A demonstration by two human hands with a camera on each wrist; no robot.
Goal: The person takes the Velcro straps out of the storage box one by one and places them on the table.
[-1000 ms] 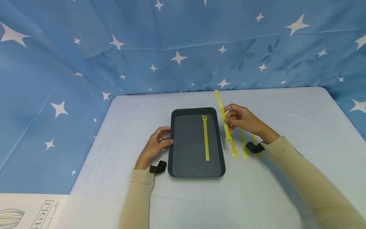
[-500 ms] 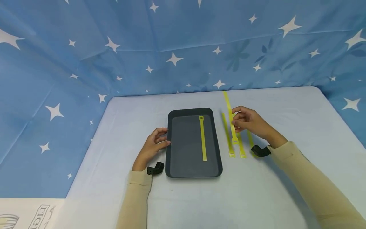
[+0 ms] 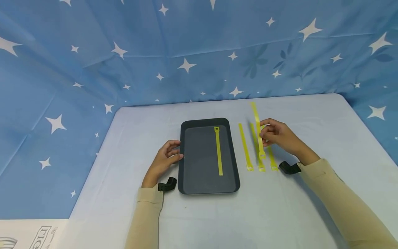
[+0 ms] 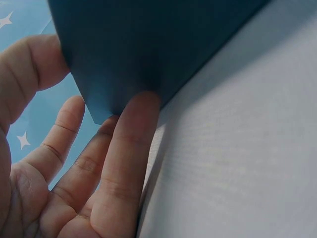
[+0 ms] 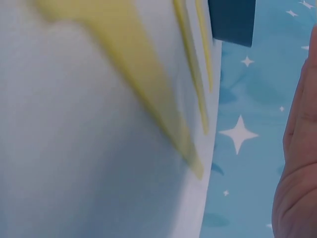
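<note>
In the head view my right hand pinches a yellow strap-style cable tie with a slotted head at its lower end. It is held raised, overlapping the middle of three similar ties on the table. These ties show close and partly blurred in the right wrist view, where only the palm shows at the right edge. My left hand touches the left side of a dark grey tray. The fingers rest against its outer wall, with the thumb at the rim. One more yellow tie lies lengthwise inside the tray.
A white cloth covers the table. Behind and to the left hangs a blue curtain with white stars. A printed pale sheet shows at the lower left. Each wrist wears a black camera mount.
My right hand has moved right with the held tie, away from the tray and across the row of ties. The left hand stays at the tray. The head view has shifted slightly.
</note>
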